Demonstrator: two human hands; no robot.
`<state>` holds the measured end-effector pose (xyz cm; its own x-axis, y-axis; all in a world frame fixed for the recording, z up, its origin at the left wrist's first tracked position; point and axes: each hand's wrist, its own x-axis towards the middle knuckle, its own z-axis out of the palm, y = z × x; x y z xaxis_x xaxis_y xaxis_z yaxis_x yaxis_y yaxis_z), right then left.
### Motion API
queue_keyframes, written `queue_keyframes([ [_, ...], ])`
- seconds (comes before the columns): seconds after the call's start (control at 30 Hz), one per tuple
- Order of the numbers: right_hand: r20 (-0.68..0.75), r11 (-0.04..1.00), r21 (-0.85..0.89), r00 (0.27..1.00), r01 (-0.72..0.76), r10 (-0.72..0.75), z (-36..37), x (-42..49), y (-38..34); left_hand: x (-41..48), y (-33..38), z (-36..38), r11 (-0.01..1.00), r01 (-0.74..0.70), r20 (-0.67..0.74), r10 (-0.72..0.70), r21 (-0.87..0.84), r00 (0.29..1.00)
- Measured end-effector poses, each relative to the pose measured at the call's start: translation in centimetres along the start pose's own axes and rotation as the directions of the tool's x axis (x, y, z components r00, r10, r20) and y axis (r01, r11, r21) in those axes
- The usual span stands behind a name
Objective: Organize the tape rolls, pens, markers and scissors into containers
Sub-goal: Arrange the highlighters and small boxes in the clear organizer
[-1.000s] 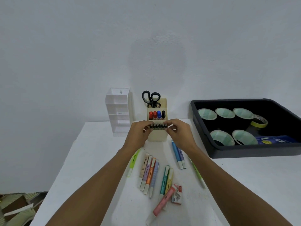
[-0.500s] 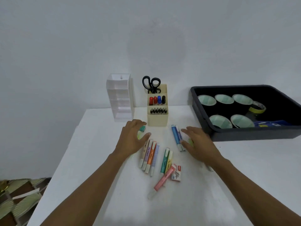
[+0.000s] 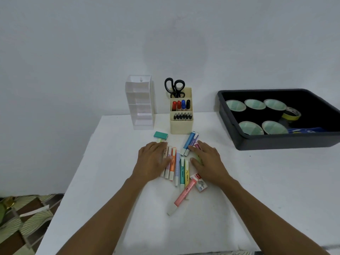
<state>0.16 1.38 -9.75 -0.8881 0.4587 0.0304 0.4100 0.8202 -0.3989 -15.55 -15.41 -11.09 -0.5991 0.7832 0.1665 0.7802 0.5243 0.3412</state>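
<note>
While both my arms reach out over the white table (image 3: 257,181), my left hand (image 3: 152,161) lies flat, fingers straight, on the left side of the row of markers (image 3: 177,168). It grips nothing. My right hand (image 3: 209,162) lies flat too, pressing a green marker (image 3: 198,158) just right of the row.

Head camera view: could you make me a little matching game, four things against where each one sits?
Things:
1 scissors
2 tape rolls
3 pink highlighter
4 clear organizer

Places:
A inside the black tray
B lying loose on the table
C standing left of the beige holder
D upright in the beige holder's back compartment

Pairs: 1-D, 2-A, 3-B, 4-C
</note>
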Motion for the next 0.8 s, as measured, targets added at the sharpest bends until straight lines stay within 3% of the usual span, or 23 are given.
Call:
queue_keyframes([
  [0.1,0.002,0.986,0.150,0.997,-0.075,0.076,-0.3,0.2,0.3,-0.2,-0.2,-0.4,0.984,0.023,0.028,-0.019,-0.176,0.999],
  [0.2,-0.075,0.964,0.250,0.991,-0.089,0.111,-0.3,0.0,0.7,-0.1,-0.4,-0.9,0.904,0.120,0.046,-0.111,-0.411,0.993],
  [0.33,-0.209,0.944,0.329,0.973,-0.024,0.098,0.6,-1.5,0.7,-0.3,-0.9,-1.2,0.839,0.173,0.053,-0.171,-0.516,0.984],
  [0.4,-0.220,0.931,0.366,0.973,0.018,0.067,0.8,-2.5,0.5,-0.5,-0.8,-1.0,0.867,0.124,0.026,-0.128,-0.483,0.991],
  [0.5,-0.146,0.927,0.374,0.989,0.021,0.037,0.4,-3.5,0.3,-0.6,-0.7,-0.3,0.965,-0.070,-0.019,0.068,-0.252,0.998],
  [0.6,-0.136,0.946,0.320,0.986,-0.044,0.092,0.3,-3.7,0.6,-0.7,-0.8,0.4,0.982,-0.177,-0.028,0.175,-0.070,0.984],
  [0.7,-0.166,0.945,0.281,0.962,-0.165,0.217,0.5,-2.9,0.8,-0.7,-0.3,0.5,0.978,-0.203,-0.118,0.196,-0.043,0.973],
  [0.8,-0.134,0.931,0.260,0.945,-0.256,0.298,0.2,-1.4,0.4,-0.5,1.5,0.0,0.979,-0.195,-0.005,0.195,-0.066,0.981],
])
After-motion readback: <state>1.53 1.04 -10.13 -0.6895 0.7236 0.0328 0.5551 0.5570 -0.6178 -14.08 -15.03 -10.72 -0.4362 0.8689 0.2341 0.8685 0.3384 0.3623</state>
